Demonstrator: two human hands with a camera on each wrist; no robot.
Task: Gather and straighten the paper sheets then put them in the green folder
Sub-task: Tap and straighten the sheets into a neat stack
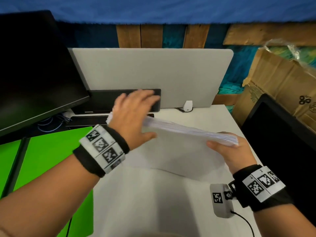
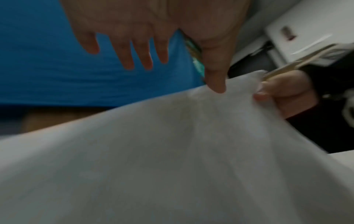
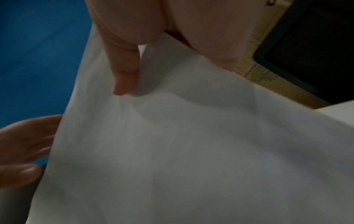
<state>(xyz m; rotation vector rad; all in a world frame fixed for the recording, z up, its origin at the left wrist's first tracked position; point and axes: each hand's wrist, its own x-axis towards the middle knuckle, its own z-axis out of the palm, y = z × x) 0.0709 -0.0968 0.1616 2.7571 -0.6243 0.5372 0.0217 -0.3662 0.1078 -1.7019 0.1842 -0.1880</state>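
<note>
A thick stack of white paper sheets [image 1: 181, 147] stands tilted on its long edge on the white desk [image 1: 153, 211]. My right hand [image 1: 229, 151] grips the stack's right end, thumb on the near face and fingers behind. My left hand [image 1: 140, 115] is at the left end with fingers straight and spread, and only its thumb [image 2: 216, 75] touches the paper [image 2: 172, 166]. In the right wrist view my thumb [image 3: 124, 68] presses into the sheets [image 3: 191, 151]. The green folder [image 1: 51, 151] lies flat on the desk at the left, partly under a monitor stand.
A black monitor [image 1: 34, 74] stands at the back left, with cables below it. A grey divider panel [image 1: 153, 71] closes off the back, with a black keyboard [image 1: 102, 100] in front of it. A cardboard box [image 1: 273, 82] and another dark screen [image 1: 282, 142] line the right edge.
</note>
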